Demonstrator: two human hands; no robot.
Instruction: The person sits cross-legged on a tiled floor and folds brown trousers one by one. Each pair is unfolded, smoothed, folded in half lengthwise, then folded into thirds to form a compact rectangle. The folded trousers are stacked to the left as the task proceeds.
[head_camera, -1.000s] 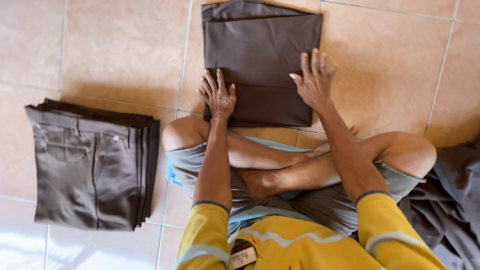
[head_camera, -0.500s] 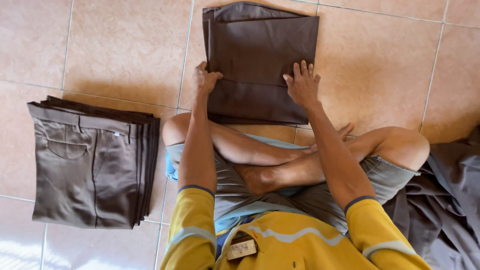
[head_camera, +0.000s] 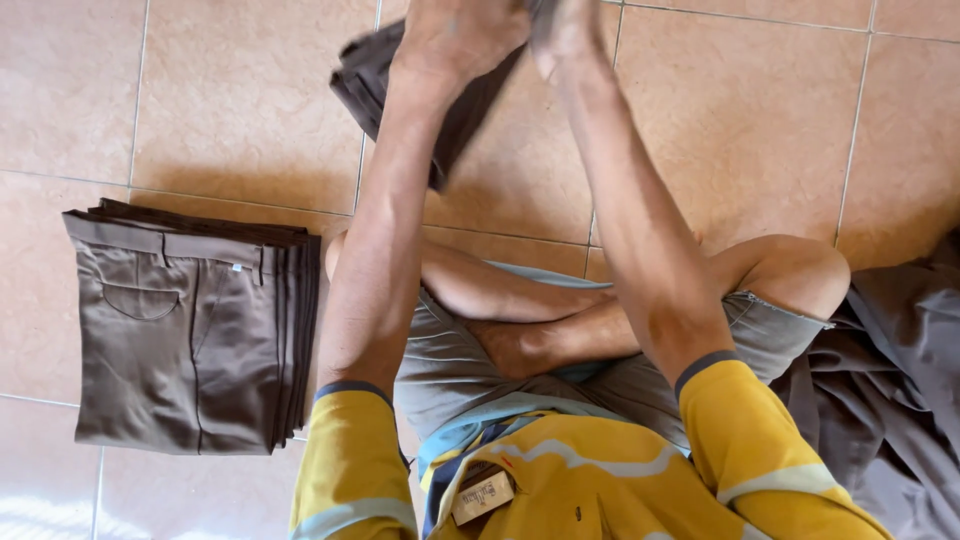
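beige tile floor (head_camera: 720, 120) w/ grey grout lines, glossy, bright daylight.

Top edge chops off a lot here. The left hand (head_camera: 462, 35) only shows its back and knuckles, fingertips out of frame, and the right hand (head_camera: 565, 30) is blurry and mostly cropped too, so can't tell how either grips. The folded brown garment (head_camera: 400, 85) is half covered by the left forearm and runs off the top. The loose grey cloth pile (head_camera: 900, 400) gets cut by the right edge, and the trouser stack (head_camera: 185, 340) hides its lower pairs.
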